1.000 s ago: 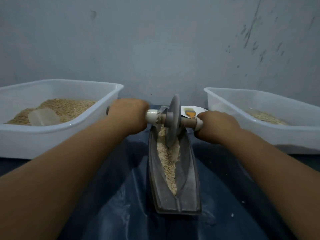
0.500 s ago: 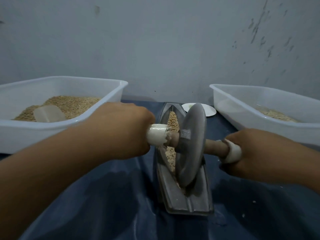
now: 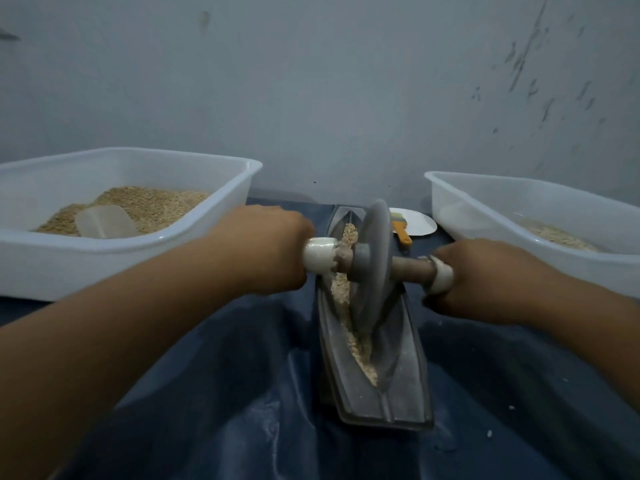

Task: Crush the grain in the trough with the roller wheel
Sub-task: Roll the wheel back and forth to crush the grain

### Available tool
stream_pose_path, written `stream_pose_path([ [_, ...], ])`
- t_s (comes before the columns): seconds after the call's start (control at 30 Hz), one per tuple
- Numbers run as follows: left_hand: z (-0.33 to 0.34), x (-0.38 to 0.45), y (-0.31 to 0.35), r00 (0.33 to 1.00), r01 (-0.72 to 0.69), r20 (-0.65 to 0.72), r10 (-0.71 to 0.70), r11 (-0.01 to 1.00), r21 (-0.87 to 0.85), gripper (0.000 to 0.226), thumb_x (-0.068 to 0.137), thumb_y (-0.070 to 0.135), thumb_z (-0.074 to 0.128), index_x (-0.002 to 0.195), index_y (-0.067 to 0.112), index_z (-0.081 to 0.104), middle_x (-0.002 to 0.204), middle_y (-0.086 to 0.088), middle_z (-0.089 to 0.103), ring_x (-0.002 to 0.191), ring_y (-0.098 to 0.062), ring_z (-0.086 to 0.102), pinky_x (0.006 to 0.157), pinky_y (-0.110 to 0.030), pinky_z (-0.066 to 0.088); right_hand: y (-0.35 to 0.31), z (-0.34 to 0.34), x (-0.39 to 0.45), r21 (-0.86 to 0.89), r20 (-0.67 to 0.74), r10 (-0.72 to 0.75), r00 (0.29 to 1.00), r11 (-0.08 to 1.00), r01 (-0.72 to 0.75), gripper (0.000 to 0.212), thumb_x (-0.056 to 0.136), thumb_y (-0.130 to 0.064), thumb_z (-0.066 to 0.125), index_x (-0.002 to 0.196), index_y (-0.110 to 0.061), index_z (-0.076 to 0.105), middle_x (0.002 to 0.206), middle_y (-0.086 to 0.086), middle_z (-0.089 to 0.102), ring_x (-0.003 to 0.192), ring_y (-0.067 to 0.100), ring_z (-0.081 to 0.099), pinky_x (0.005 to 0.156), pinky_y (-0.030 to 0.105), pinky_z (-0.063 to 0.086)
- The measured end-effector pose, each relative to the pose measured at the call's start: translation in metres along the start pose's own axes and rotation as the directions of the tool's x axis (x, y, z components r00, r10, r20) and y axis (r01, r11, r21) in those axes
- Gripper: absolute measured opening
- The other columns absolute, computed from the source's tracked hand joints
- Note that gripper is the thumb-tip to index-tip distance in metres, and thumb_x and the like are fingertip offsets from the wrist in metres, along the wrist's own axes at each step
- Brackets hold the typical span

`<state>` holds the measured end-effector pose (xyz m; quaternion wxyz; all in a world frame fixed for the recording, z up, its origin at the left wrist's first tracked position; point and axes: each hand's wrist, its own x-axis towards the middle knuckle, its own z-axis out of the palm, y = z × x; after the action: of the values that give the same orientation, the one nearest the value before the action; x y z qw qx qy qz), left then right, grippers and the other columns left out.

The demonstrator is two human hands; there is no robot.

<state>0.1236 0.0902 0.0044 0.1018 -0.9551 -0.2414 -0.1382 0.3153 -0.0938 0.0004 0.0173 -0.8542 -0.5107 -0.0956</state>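
Two tubs sit at 9 point(image 3: 114, 251) and 3 o'clock point(image 3: 540, 237); the trough point(image 3: 398, 368) lies at centre, 12 to 6, holding grain point(image 3: 353, 337). The wheel point(image 3: 375, 258) stands mid-trough. Left hand point(image 3: 263, 247) and right hand point(image 3: 485, 275) each grip an axle end.

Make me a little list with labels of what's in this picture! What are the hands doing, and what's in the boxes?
left hand: grips the white left handle end
right hand: grips the right handle end
roller wheel: grey disc standing on edge in the trough
trough: long, narrow, grey, on a dark blue sheet
grain: pale line along the trough groove
left tub: white, holds grain and a clear scoop
right tub: white, holds less grain
plate: white, behind the wheel, with an orange-handled brush
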Motion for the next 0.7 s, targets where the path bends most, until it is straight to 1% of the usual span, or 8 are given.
stream_pose_path([
  [0.07, -0.006, -0.025, 0.002, 0.997, -0.028, -0.067, 0.030, 0.999, 0.031, 0.016, 0.070, 0.037, 0.064, 0.070, 0.033, 0.048, 0.066, 0.010, 0.054, 0.062, -0.009, 0.054, 0.057, -0.025, 0.041, -0.002, -0.012, -0.025, 0.032, 0.023, -0.037, 0.999, 0.999, 0.037, 0.023, 0.064, -0.056, 0.064, 0.071, -0.038, 0.054, 0.065, -0.015, 0.060, 0.060, 0.002, 0.055, 0.055, 0.027, 0.045],
  [0.13, -0.007, -0.035, 0.002, 0.991, -0.029, -0.131, 0.038, 0.997, 0.065, 0.014, 0.070, 0.040, 0.062, 0.074, 0.032, 0.051, 0.063, 0.010, 0.052, 0.062, -0.011, 0.054, 0.056, -0.025, 0.041, -0.005, -0.015, -0.038, 0.016, 0.011, -0.053, 0.999, 0.998, 0.053, 0.021, 0.061, -0.061, 0.059, 0.079, -0.056, 0.049, 0.069, -0.028, 0.059, 0.055, 0.001, 0.053, 0.049, 0.025, 0.040],
  [0.17, -0.007, -0.035, 0.002, 0.989, -0.016, -0.143, 0.026, 0.997, 0.072, 0.014, 0.070, 0.040, 0.061, 0.075, 0.031, 0.052, 0.063, 0.009, 0.052, 0.062, -0.012, 0.055, 0.055, -0.025, 0.040, -0.005, -0.014, -0.038, 0.004, -0.002, -0.037, 0.999, 0.999, 0.037, 0.019, 0.063, -0.059, 0.060, 0.079, -0.055, 0.049, 0.065, -0.022, 0.059, 0.055, 0.001, 0.053, 0.048, 0.025, 0.038],
  [0.27, 0.000, -0.015, 0.003, 0.997, 0.041, -0.070, -0.040, 0.999, 0.021, 0.013, 0.070, 0.037, 0.063, 0.075, 0.030, 0.053, 0.068, 0.008, 0.056, 0.066, -0.015, 0.056, 0.057, -0.025, 0.040, -0.006, -0.003, -0.013, -0.017, -0.023, 0.053, 0.998, 0.998, -0.053, 0.018, 0.073, -0.044, 0.065, 0.069, -0.032, 0.052, 0.066, -0.013, 0.057, 0.062, 0.005, 0.053, 0.050, 0.027, 0.035],
  [0.37, 0.002, 0.019, 0.002, 0.997, 0.075, 0.036, -0.073, 0.997, -0.035, 0.019, 0.072, 0.034, 0.068, 0.089, 0.030, 0.060, 0.081, 0.006, 0.063, 0.078, -0.021, 0.062, 0.073, -0.033, 0.052, -0.004, 0.009, 0.022, -0.003, 0.008, 0.134, 0.991, 0.991, -0.134, 0.016, 0.076, -0.036, 0.062, 0.070, -0.029, 0.050, 0.076, -0.009, 0.058, 0.069, 0.016, 0.056, 0.055, 0.028, 0.036],
  [0.47, 0.000, 0.033, 0.001, 0.997, 0.030, 0.078, -0.027, 0.999, -0.040, 0.029, 0.071, 0.037, 0.073, 0.096, 0.029, 0.062, 0.084, 0.004, 0.063, 0.078, -0.019, 0.060, 0.072, -0.032, 0.050, -0.001, 0.012, 0.034, 0.038, 0.044, 0.120, 0.992, 0.992, -0.122, 0.017, 0.075, -0.035, 0.067, 0.071, -0.029, 0.051, 0.080, -0.007, 0.061, 0.073, 0.017, 0.058, 0.060, 0.029, 0.042],
  [0.57, -0.005, 0.012, -0.001, 0.997, -0.058, 0.054, 0.060, 0.998, -0.034, 0.036, 0.064, 0.049, 0.075, 0.089, 0.033, 0.056, 0.077, 0.009, 0.059, 0.070, -0.014, 0.056, 0.062, -0.027, 0.041, 0.001, 0.008, 0.012, 0.053, 0.038, 0.082, 0.996, 0.995, -0.084, 0.018, 0.072, -0.038, 0.069, 0.070, -0.030, 0.053, 0.072, -0.011, 0.060, 0.066, 0.009, 0.056, 0.056, 0.028, 0.042],
  [0.7, -0.006, -0.019, -0.006, 0.982, -0.158, -0.097, 0.164, 0.985, 0.066, 0.043, 0.057, 0.064, 0.072, 0.074, 0.038, 0.043, 0.064, 0.014, 0.049, 0.061, -0.010, 0.050, 0.053, -0.024, 0.032, 0.000, 0.003, -0.023, 0.014, -0.027, 0.045, 0.999, 0.999, -0.045, 0.017, 0.068, -0.049, 0.070, 0.070, -0.045, 0.053, 0.059, -0.014, 0.057, 0.055, 0.000, 0.052, 0.047, 0.024, 0.034],
])
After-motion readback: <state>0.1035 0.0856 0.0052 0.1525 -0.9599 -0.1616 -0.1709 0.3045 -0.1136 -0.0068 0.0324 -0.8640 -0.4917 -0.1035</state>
